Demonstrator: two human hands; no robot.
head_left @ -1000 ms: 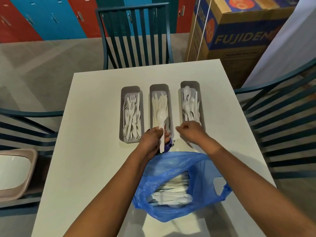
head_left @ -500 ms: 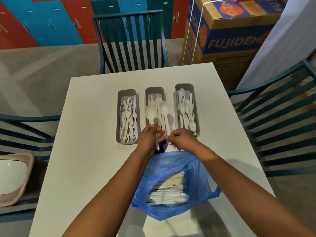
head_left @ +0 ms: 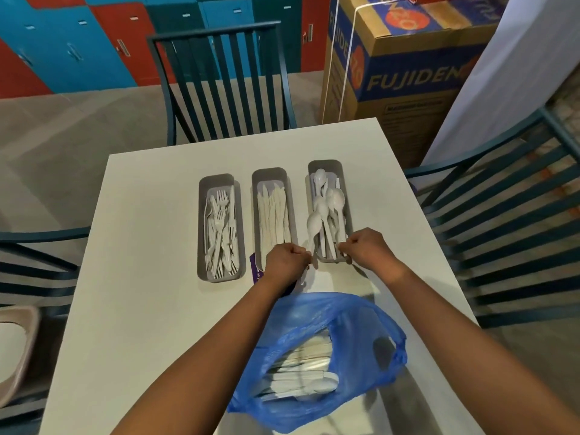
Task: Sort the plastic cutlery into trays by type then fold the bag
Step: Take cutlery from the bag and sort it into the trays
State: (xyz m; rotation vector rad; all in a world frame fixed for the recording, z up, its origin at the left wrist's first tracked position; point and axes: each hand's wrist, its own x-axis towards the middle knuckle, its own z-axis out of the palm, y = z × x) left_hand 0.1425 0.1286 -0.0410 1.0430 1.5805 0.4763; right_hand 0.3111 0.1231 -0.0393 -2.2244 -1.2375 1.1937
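Three grey trays stand in a row on the white table: the fork tray (head_left: pixel 202 230) at left, the knife tray (head_left: pixel 270 172) in the middle, the spoon tray (head_left: pixel 324 163) at right. My left hand (head_left: pixel 287 262) grips the handle of a white spoon (head_left: pixel 314 226) that stands just left of the spoon tray's near end. At that near end my right hand (head_left: pixel 365 249) pinches the handle of another spoon (head_left: pixel 335 199) that lies in the tray. The open blue bag (head_left: pixel 370 312) lies near me with more white cutlery (head_left: pixel 301 378) inside.
A purple scrap (head_left: pixel 254 268) lies under my left hand. Dark green slatted chairs stand at the far side (head_left: pixel 219 76), right (head_left: pixel 508 221) and left (head_left: pixel 34 246). A big cardboard box (head_left: pixel 401 73) stands beyond the table. A beige bin (head_left: pixel 15 346) sits at the lower left.
Both hands shifted right from the knife tray's near end to the spoon tray. The right hand's spoon came down into that tray; the left hand's spoon moved beside its left wall.
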